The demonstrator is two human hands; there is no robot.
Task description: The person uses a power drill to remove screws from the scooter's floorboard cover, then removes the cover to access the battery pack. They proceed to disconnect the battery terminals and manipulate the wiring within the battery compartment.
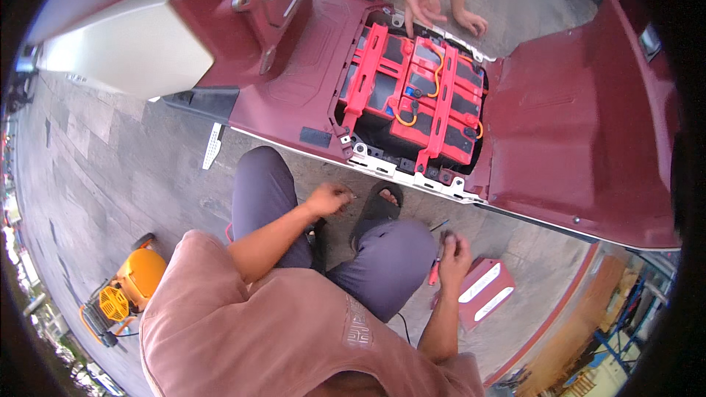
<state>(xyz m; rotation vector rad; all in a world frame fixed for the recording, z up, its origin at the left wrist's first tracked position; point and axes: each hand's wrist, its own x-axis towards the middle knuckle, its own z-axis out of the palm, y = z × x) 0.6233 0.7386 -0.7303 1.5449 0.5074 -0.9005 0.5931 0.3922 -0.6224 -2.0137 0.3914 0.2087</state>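
My left hand (pixel 330 199) is closed near my left knee, fingertips pinched together. A tiny glint shows at the fingertips, too small to name. Beyond my right knee, my right hand (pixel 457 254) is closed around a red-handled tool (pixel 434 273); the handle sticks out below the fingers, and the tool's exact kind is unclear. In front of me, the floor compartment of a maroon vehicle (pixel 294 106) lies uncovered. Red-and-black batteries (pixel 412 129) fill it, joined by orange cables (pixel 439 77), with red metal brackets (pixel 365 77) across them.
Another person's hand (pixel 423 0) reaches to the compartment's far edge; their other hand (pixel 471 22) rests beyond it. A maroon panel (pixel 487 292) with white stripes lies right of my right hand. A thin dark rod (pixel 439 226) is near that hand. A yellow-orange machine (pixel 140 279) stands left.
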